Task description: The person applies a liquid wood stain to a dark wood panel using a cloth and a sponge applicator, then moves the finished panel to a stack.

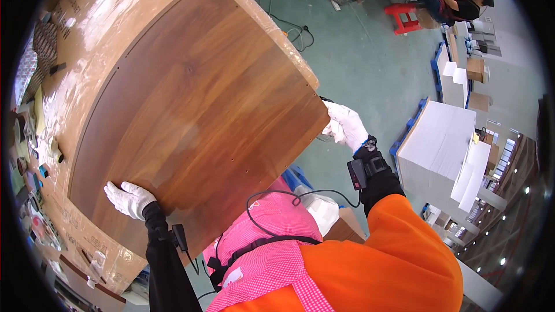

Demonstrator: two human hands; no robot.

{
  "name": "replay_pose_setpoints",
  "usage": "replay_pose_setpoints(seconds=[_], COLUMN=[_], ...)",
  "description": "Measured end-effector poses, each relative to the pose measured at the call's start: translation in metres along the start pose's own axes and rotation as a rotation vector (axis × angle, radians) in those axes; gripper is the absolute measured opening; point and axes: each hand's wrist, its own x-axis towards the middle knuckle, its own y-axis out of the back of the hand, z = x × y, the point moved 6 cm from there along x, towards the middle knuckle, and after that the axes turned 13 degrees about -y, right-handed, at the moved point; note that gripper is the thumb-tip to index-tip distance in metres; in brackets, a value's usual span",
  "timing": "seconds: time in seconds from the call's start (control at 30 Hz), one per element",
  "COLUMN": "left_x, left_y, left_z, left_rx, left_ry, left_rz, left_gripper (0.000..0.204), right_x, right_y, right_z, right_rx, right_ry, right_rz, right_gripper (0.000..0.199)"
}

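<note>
A large brown wood-grain panel with small holes along its edges lies flat on a cardboard-covered, film-wrapped work surface. Its near side and right corner reach out past that surface towards my body. My left hand, in a white glove, rests on the panel's face near its left end, fingers stretched out. At the right corner, my right hand, also gloved in white, is closed on the panel's edge. Its fingertips are partly hidden, so I cannot see exactly how they wrap the corner.
Small tools and scraps clutter the far left. Stacked white boards stand on a blue pallet at the right. A person works at the upper right beside a red stool. A black cable lies on the green floor.
</note>
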Motion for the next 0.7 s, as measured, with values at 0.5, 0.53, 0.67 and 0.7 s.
replay_pose_setpoints(seconds=[0.5, 0.53, 0.67, 0.7], left_x=[-0.005, -0.005, -0.001, 0.001], left_y=[0.005, 0.004, 0.006, 0.010], left_z=[0.014, 0.015, 0.021, 0.024], left_rx=[0.037, 0.031, 0.023, -0.006], left_ry=[0.120, 0.128, 0.160, 0.152], left_rz=[-0.058, -0.069, -0.123, -0.106], left_gripper=[0.054, 0.056, 0.057, 0.060], right_x=[-0.034, -0.031, -0.022, -0.026], right_y=[-0.235, -0.259, -0.331, -0.344], right_z=[-0.095, -0.087, -0.058, -0.054], right_rx=[-0.141, -0.179, -0.305, -0.327], right_ry=[0.113, 0.110, 0.063, 0.055], right_rz=[-0.483, -0.489, -0.507, -0.557], right_gripper=[0.059, 0.057, 0.055, 0.055])
